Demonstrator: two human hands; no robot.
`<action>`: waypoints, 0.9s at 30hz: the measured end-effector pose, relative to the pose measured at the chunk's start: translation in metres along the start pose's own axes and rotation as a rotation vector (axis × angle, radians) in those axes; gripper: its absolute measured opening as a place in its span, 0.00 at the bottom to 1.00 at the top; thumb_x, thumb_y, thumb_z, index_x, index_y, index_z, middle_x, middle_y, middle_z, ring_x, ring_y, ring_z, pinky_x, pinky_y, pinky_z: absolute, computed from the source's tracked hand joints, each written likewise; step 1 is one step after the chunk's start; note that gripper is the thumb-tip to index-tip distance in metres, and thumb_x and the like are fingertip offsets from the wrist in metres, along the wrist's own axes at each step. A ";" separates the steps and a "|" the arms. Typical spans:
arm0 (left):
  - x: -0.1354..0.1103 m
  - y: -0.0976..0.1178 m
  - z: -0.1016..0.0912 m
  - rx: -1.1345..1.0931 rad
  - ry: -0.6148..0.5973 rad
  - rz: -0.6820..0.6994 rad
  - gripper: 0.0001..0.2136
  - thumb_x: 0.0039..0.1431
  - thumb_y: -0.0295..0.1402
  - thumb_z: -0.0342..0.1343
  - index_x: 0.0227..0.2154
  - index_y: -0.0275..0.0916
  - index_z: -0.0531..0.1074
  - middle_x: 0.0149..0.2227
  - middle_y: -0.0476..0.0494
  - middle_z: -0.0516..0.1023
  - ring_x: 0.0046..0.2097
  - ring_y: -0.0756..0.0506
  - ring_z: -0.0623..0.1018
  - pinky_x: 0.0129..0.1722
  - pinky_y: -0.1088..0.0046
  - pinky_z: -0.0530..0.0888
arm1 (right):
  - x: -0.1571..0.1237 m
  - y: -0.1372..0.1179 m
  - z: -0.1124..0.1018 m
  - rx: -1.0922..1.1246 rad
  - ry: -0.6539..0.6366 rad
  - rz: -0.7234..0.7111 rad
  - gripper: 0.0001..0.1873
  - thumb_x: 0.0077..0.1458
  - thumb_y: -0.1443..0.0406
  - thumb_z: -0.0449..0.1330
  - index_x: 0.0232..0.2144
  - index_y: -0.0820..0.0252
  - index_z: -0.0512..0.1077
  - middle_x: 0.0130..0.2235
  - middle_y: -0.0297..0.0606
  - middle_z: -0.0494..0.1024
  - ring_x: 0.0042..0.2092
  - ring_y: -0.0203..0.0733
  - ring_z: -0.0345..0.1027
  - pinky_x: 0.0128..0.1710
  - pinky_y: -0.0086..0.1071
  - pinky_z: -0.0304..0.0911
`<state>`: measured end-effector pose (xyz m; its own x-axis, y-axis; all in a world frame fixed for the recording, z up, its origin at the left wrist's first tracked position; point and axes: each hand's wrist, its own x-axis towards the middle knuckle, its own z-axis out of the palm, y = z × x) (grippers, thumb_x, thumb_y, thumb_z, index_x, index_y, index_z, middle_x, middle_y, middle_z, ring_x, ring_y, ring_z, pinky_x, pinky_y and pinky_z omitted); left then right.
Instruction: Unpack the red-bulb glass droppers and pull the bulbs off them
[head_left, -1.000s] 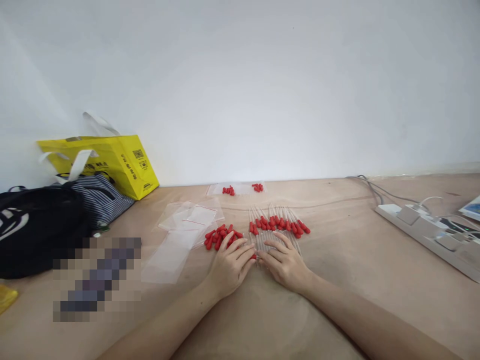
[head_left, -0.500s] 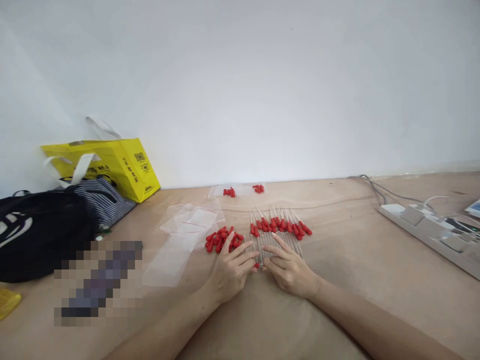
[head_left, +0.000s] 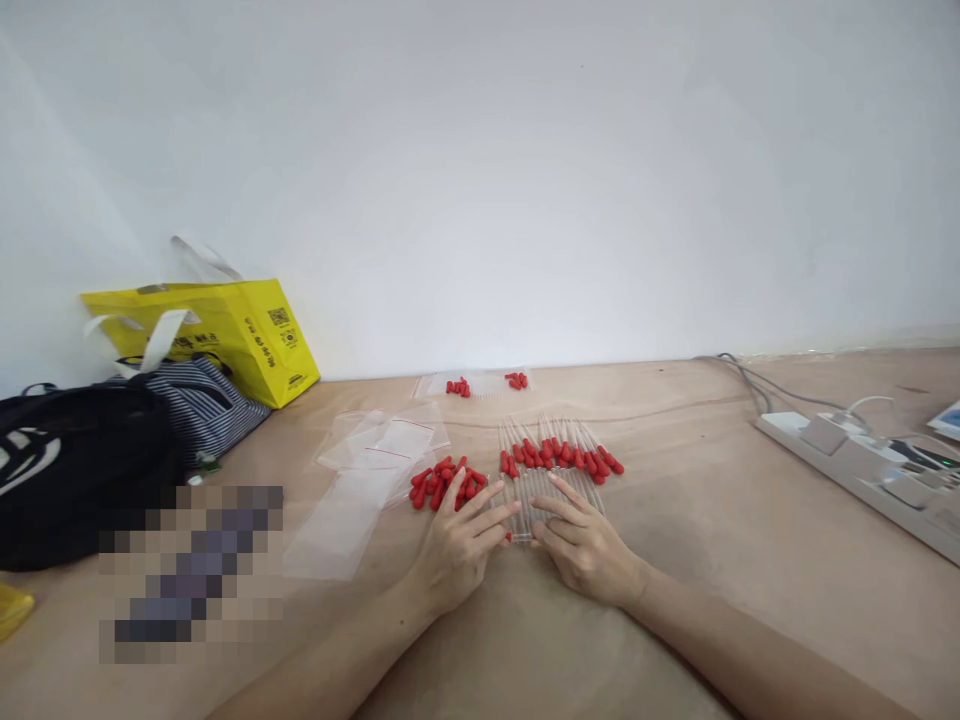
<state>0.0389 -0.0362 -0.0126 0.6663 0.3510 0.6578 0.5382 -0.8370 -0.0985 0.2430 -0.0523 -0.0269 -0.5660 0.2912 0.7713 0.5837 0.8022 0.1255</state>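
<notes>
Several clear droppers with red bulbs [head_left: 556, 455] lie side by side on the tan table [head_left: 675, 560]. My left hand [head_left: 459, 548] rests flat with fingers stretched toward their near ends, beside a loose heap of red bulbs [head_left: 442, 482]. My right hand [head_left: 586, 545] also lies flat, fingers spread on the near ends of the dropper tubes. Neither hand grips anything.
Clear zip bags [head_left: 367, 470] lie left of the red bulbs. A bag with red bulbs [head_left: 484, 381] sits by the wall. A yellow bag [head_left: 225, 330], a striped bag [head_left: 199, 405] and a black bag [head_left: 75, 470] stand at left. A power strip [head_left: 862, 465] with cables lies at right.
Both hands have slid slightly toward me along the dropper tubes, still flat. The view has shifted a little.
</notes>
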 end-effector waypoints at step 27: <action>0.042 -0.070 -0.009 -0.023 -0.401 -0.770 0.06 0.50 0.35 0.50 0.31 0.41 0.66 0.33 0.49 0.76 0.37 0.46 0.74 0.43 0.65 0.63 | 0.037 -0.015 0.048 -0.021 -0.256 0.533 0.12 0.40 0.79 0.47 0.28 0.68 0.67 0.32 0.47 0.63 0.32 0.41 0.58 0.31 0.32 0.60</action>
<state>0.0248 0.0333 0.0284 0.2544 0.9412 0.2222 0.9066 -0.3121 0.2839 0.1852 -0.0285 -0.0296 -0.3127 0.7694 0.5569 0.8358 0.5014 -0.2234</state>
